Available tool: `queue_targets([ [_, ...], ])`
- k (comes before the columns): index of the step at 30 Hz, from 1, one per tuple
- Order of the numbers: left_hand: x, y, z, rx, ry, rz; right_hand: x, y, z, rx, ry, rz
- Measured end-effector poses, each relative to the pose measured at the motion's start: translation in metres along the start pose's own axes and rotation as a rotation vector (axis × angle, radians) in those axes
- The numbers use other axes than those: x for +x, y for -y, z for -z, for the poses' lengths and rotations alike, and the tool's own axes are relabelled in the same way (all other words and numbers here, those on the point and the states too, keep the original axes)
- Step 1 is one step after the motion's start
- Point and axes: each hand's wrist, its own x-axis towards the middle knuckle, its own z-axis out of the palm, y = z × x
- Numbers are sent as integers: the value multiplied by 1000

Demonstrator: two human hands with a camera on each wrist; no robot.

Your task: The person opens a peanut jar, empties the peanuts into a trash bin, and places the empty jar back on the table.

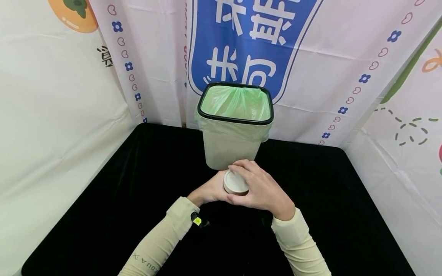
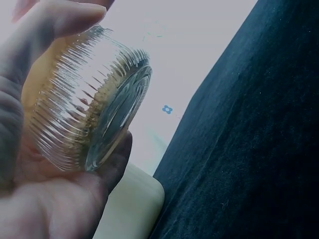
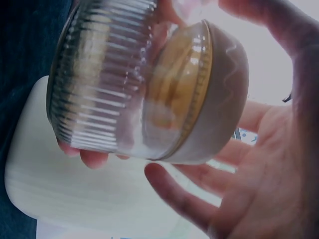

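Observation:
A ribbed clear glass jar (image 2: pixel 84 99) with a pale lid (image 1: pixel 236 182) is held between both hands, in front of the bin. My left hand (image 1: pixel 212 188) grips the glass body from the left, its fingers curled round the ribs. From the right, my right hand (image 1: pixel 264 188) holds the lid's rim between thumb and fingers. In the right wrist view the lid (image 3: pixel 224 94) sits at the jar's mouth, with an amber band beneath it. A brownish, grainy layer shows near the jar's base in the left wrist view.
A light bin (image 1: pixel 229 147) with a black rim and green liner bag stands just beyond the hands, at the back of the black-covered table (image 1: pixel 155 165). Printed white curtains (image 1: pixel 155 69) enclose the table at the back and both sides.

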Motion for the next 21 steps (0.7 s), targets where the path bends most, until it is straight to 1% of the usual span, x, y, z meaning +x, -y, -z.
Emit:
queue_targets([
  [4,0,-1,-1,14,-8,-7,0,4,-1,-74,-42,-34],
  [9,1,-3,-1,-42,-5,31,0,7,-3,-133,-102,-90],
  [13,1,-4,-1,-29,-30,44,0,10,-5,-149,-137,-133],
  [17,0,-3,-1,-24,-29,33,-1,15,-8,-158,-146,-161],
  [21,-1,-1,-1,-17,-25,16,0,18,-10,-165,-137,-180],
])
